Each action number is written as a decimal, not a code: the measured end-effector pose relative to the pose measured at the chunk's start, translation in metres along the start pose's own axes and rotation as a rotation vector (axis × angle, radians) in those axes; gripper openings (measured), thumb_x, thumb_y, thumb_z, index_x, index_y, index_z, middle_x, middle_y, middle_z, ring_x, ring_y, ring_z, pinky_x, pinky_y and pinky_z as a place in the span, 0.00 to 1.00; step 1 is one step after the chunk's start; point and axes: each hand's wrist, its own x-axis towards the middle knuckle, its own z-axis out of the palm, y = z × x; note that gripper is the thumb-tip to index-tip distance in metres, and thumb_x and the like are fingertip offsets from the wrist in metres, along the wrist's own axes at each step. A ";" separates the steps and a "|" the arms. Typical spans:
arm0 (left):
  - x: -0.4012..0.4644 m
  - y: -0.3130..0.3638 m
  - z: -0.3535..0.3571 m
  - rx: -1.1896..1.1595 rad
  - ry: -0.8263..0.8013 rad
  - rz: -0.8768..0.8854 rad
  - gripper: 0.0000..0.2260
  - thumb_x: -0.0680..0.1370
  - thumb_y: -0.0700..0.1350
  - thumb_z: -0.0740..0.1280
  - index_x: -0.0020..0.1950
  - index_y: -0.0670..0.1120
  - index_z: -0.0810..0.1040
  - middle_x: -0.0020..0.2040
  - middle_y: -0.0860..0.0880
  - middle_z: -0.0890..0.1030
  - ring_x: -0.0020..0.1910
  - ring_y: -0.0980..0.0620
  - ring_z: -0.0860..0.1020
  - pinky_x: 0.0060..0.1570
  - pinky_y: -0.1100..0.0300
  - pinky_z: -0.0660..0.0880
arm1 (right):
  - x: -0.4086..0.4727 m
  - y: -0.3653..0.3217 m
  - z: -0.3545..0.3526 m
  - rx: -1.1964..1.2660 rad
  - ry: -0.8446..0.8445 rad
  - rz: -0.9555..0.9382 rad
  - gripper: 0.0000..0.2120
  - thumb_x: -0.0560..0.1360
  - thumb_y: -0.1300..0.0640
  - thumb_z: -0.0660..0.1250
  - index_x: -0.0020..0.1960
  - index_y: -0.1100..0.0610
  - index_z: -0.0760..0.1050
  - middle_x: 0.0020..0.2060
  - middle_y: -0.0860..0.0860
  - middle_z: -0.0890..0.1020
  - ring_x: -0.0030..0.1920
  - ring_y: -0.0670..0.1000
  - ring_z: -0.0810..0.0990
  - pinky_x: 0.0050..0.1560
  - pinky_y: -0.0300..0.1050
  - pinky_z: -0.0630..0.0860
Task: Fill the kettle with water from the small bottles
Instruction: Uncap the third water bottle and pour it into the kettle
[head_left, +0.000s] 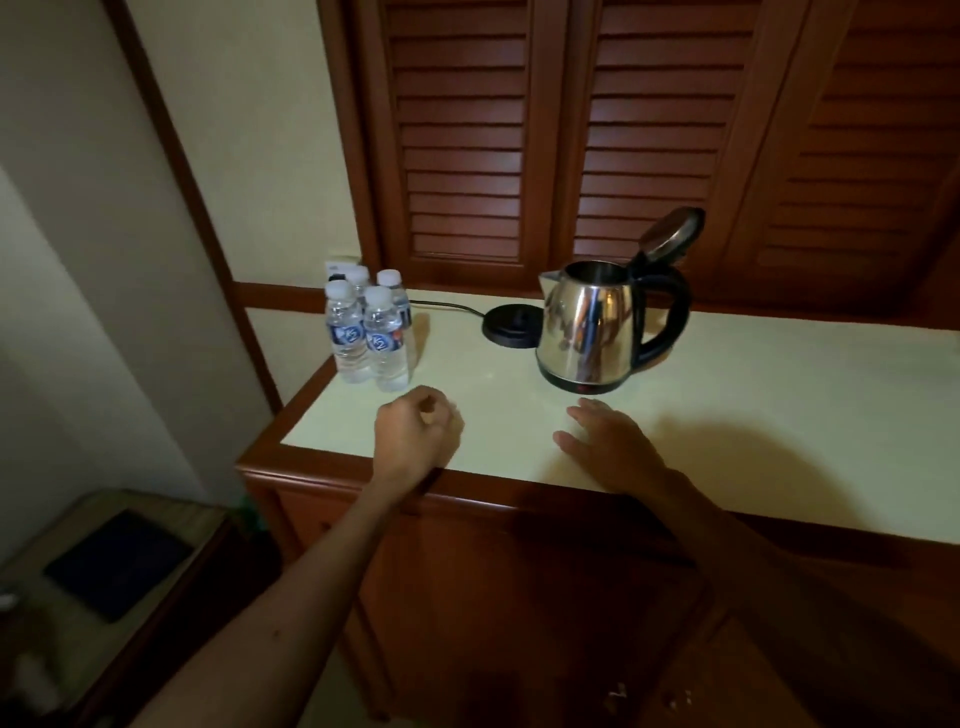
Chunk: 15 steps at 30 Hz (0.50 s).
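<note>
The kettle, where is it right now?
The kettle stands lid-open on the countertop, right of center, beside its black base, just beyond the right hand.

Two of the small bottles clustered at the counter's back left corner show readable labels. The front left bottle (344, 332) carries a blue band with a white oval badge reading "K2". The front right bottle (385, 340) has the same blue band and "K2" badge, with a small orange patch beside it whose print is too small to read. The labels on the two bottles behind are hidden.
</note>
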 end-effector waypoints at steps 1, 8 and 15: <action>0.005 -0.005 -0.005 -0.021 0.060 -0.062 0.09 0.78 0.45 0.68 0.53 0.43 0.84 0.49 0.47 0.85 0.49 0.49 0.82 0.53 0.57 0.78 | 0.001 0.001 0.001 -0.016 -0.002 0.008 0.28 0.79 0.39 0.56 0.75 0.51 0.63 0.77 0.50 0.61 0.76 0.51 0.58 0.74 0.51 0.54; 0.048 -0.016 -0.019 -0.117 0.222 -0.324 0.25 0.74 0.46 0.75 0.68 0.42 0.72 0.62 0.43 0.79 0.62 0.42 0.77 0.59 0.50 0.74 | 0.002 0.007 0.006 -0.058 -0.028 0.018 0.28 0.79 0.38 0.54 0.75 0.49 0.62 0.77 0.48 0.60 0.76 0.52 0.58 0.74 0.52 0.56; 0.074 -0.018 0.005 -0.103 0.140 -0.438 0.23 0.74 0.51 0.74 0.65 0.44 0.73 0.60 0.44 0.81 0.58 0.41 0.80 0.57 0.47 0.75 | 0.003 0.008 0.005 -0.059 -0.016 0.015 0.28 0.79 0.37 0.53 0.75 0.48 0.63 0.76 0.47 0.61 0.76 0.51 0.59 0.73 0.51 0.57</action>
